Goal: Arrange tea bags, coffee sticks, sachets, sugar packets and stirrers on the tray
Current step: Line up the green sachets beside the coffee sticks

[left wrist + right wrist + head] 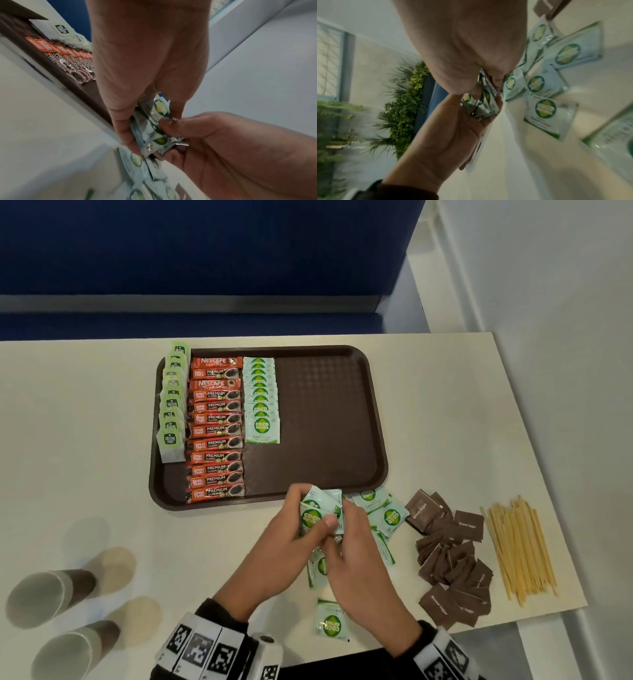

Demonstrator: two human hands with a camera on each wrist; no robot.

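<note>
Both hands work one bundle: left hand (291,529) pinches a small stack of pale green-and-white foil coco sugar sachets (320,513) between thumb and fingers, right hand (356,546) curls round the same stack from the other side, just off the near rim of the tray. We're squaring the stack.

To do it well, in our view: align edges and logos one way before moving, keep the pinch firm since the foil looks slippery, then fan them down as a continuation of the sachet column, overlapping like the ones above.

More loose sachets (383,515) lie on the white table (85,422) under and right of the hands, one nearer us.

Dark brown rectangular plastic tray (325,419) holds three columns on its left side: green-tagged tea bags (171,405), red coffee sticks (215,426), coco sachets (262,398) reaching about halfway down. Right half is bare.

Not yet on the tray: brown sugar packets (452,556), wooden stirrers (517,549), both right of the hands.
</note>
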